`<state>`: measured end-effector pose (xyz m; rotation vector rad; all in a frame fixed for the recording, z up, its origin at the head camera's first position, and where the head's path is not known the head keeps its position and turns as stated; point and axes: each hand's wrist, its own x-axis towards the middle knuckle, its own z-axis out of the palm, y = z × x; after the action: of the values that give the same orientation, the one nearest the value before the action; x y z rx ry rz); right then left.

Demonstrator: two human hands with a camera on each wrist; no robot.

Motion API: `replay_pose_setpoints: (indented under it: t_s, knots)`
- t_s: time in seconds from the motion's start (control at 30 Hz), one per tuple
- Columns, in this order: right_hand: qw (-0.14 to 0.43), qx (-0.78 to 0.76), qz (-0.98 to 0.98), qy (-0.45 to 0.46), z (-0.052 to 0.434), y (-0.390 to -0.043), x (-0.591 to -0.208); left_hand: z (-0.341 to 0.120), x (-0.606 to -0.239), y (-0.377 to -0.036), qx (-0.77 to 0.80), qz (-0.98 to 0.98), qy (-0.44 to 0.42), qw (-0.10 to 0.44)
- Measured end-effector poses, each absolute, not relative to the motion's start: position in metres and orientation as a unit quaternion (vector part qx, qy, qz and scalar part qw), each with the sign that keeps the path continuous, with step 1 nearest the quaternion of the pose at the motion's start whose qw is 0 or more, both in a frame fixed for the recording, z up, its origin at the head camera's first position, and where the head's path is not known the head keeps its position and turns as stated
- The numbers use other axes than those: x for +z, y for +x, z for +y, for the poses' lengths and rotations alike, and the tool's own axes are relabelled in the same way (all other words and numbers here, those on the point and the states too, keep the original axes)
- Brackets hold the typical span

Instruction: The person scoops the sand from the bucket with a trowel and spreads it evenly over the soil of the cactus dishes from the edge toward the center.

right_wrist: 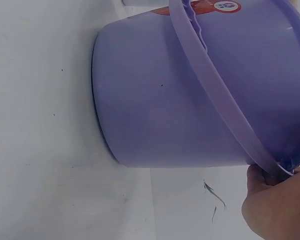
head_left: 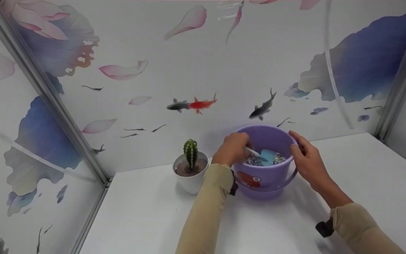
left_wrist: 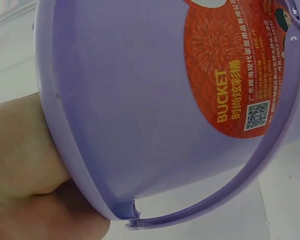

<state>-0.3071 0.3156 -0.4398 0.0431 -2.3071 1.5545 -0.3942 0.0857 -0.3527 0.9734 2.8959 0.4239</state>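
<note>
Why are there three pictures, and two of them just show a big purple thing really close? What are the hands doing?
There is no machine here, just a person's two hands. The big picture comes from a camera on the person's head, looking down at a white table. The other two come from small cameras on the wrists, so they see the purple bucket very close up.

The left hand holds a little blue scoop inside the bucket, over small speckled pebbles. The right hand rests on the bucket's rim. Beside the bucket stands a small cactus in a white pot.
</note>
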Motion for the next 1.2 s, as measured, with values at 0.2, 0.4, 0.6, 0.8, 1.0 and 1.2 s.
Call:
replay_pose_setpoints:
  t_s: [0.2, 0.4, 0.6, 0.8, 1.0, 1.2]
  knots:
    - [0.177, 0.549, -0.817, 0.011, 0.316, -0.307, -0.44, 0.085, -0.351, -0.393, 0.144, 0.94, 0.31, 0.023]
    - [0.182, 0.547, -0.817, 0.012, 0.315, -0.307, -0.439, 0.081, -0.348, -0.391, 0.163, 0.936, 0.311, 0.021]
    - [0.186, 0.556, -0.81, 0.023, 0.316, -0.308, -0.442, 0.078, -0.348, -0.39, 0.166, 0.93, 0.329, 0.0]
    - [0.185, 0.555, -0.811, 0.024, 0.317, -0.308, -0.444, 0.073, -0.348, -0.387, 0.185, 0.923, 0.337, -0.015]
    - [0.186, 0.549, -0.815, 0.016, 0.317, -0.31, -0.443, 0.067, -0.346, -0.383, 0.195, 0.922, 0.334, -0.032]
    - [0.192, 0.552, -0.811, 0.014, 0.317, -0.31, -0.445, 0.059, -0.347, -0.381, 0.196, 0.922, 0.331, -0.048]
